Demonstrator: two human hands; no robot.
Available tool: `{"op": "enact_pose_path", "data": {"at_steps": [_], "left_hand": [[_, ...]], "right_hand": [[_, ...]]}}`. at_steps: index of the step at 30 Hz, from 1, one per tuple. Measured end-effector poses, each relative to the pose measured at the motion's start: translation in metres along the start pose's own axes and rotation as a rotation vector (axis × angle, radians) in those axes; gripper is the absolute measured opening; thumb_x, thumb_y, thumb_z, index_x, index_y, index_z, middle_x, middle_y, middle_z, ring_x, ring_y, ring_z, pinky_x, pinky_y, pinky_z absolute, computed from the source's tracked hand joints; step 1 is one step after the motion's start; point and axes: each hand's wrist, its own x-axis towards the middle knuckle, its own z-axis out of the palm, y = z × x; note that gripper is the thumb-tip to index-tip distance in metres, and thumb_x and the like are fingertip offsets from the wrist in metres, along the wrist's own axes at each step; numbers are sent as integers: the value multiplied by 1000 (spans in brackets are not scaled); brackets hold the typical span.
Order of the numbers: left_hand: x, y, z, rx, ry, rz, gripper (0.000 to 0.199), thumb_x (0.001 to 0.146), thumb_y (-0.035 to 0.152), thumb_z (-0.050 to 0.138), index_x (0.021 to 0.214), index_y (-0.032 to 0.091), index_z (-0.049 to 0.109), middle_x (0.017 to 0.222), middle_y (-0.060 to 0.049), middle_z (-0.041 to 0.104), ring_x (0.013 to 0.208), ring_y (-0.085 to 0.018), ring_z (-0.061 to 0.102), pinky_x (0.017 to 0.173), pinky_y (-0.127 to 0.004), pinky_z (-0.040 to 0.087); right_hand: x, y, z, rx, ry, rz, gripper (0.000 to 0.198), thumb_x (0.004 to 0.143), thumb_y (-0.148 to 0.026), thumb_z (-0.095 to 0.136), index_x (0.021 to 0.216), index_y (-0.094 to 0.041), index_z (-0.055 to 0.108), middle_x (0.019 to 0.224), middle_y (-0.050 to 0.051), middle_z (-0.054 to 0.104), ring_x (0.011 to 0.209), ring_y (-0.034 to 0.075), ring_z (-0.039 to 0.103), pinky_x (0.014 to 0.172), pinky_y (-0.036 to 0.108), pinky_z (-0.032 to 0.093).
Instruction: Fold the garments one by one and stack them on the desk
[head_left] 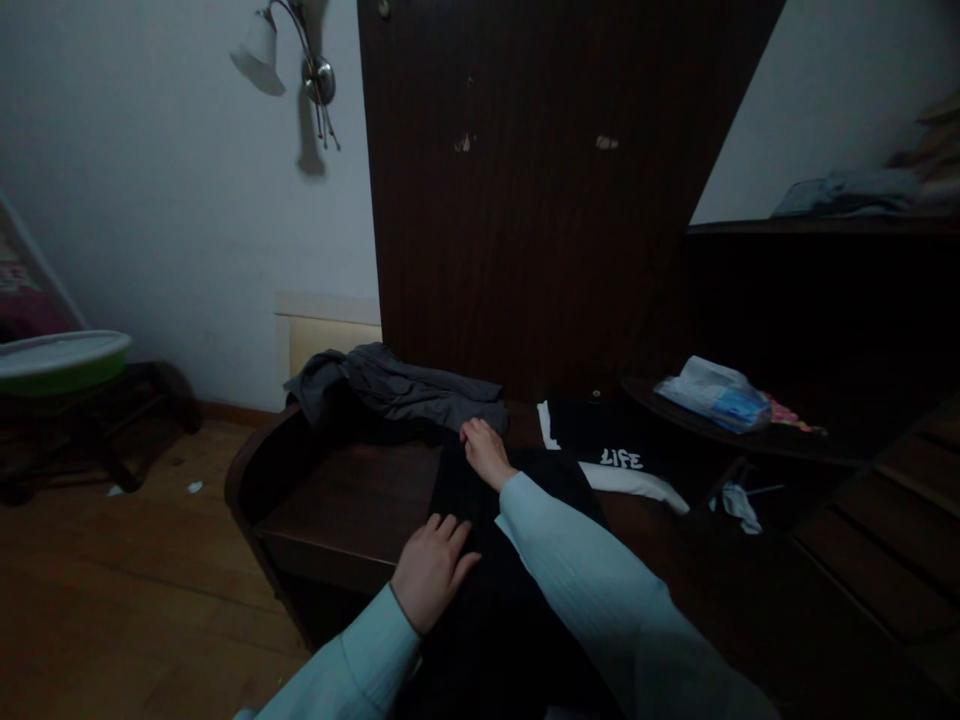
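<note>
Along the near part of the dark wooden desk (345, 505), black cloth (480, 645) lies stretched away from the wearer, matte and plain, its lower part lost in shadow between two pale blue-green sleeves. The left hand (431, 572) is open over its left edge, palm down, fingers slightly parted and thumb held apart, with nothing in its grasp. Farther up, the right hand (487, 455) sits at the cloth's far end, fingers loosely bent and close together; whether they pinch any fabric cannot be told.

The desk has a smooth brown surface and a rounded, raised end at the left. Just beyond the right hand, a crumpled grey garment (405, 390) lies in soft folds along the back. To the right of it rests a black garment with white lettering (581, 430), its white trim showing at two edges. Farther right, a clear and blue plastic package (716, 392) lies on a curved dark shelf (810, 447).

Behind stands a tall dark wooden panel (540, 250) with two chipped pale patches. On the white wall to its left hangs a lamp (259, 55) with a frosted, flared shade.
</note>
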Motion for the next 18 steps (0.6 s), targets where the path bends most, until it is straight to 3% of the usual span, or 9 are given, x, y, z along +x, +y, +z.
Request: {"op": "enact_pose_path", "data": {"at_steps": [5, 9, 11, 14, 18], "left_hand": [[32, -4, 2, 78, -19, -14, 20, 84, 26, 41, 85, 14, 57, 86, -9, 58, 85, -23, 54, 72, -36, 45], [51, -15, 17, 48, 52, 148, 23, 80, 18, 45, 101, 13, 52, 114, -13, 52, 107, -24, 47, 85, -38, 40], [54, -21, 24, 0, 43, 235, 34, 80, 16, 43, 114, 15, 45, 128, -12, 44, 119, -24, 37, 92, -39, 36], [55, -26, 28, -22, -49, 212, 41, 83, 20, 39, 123, 17, 39, 134, -11, 38, 123, -25, 32, 95, -42, 33], [61, -29, 19, -24, -195, 192, 47, 83, 26, 38, 128, 15, 34, 136, -11, 35, 125, -26, 29, 97, -41, 30]], "right_hand": [[-11, -6, 1, 19, -145, -70, 16, 78, -14, 44, 87, -16, 56, 91, 8, 59, 86, 17, 53, 74, 26, 39], [-24, 26, -30, 215, -67, -11, 15, 79, -20, 45, 89, -18, 56, 91, 4, 61, 83, 14, 56, 74, 24, 40], [-42, 53, -55, 255, 4, 92, 13, 78, -20, 45, 85, -18, 55, 85, 3, 61, 79, 13, 57, 71, 24, 41], [-81, 95, -86, 207, 0, 298, 6, 72, -20, 49, 76, -18, 54, 71, 1, 60, 69, 14, 56, 64, 24, 40], [-131, 132, -97, 144, -69, 571, 15, 65, -31, 59, 66, -18, 52, 60, 0, 55, 58, 14, 52, 56, 24, 37]]}}
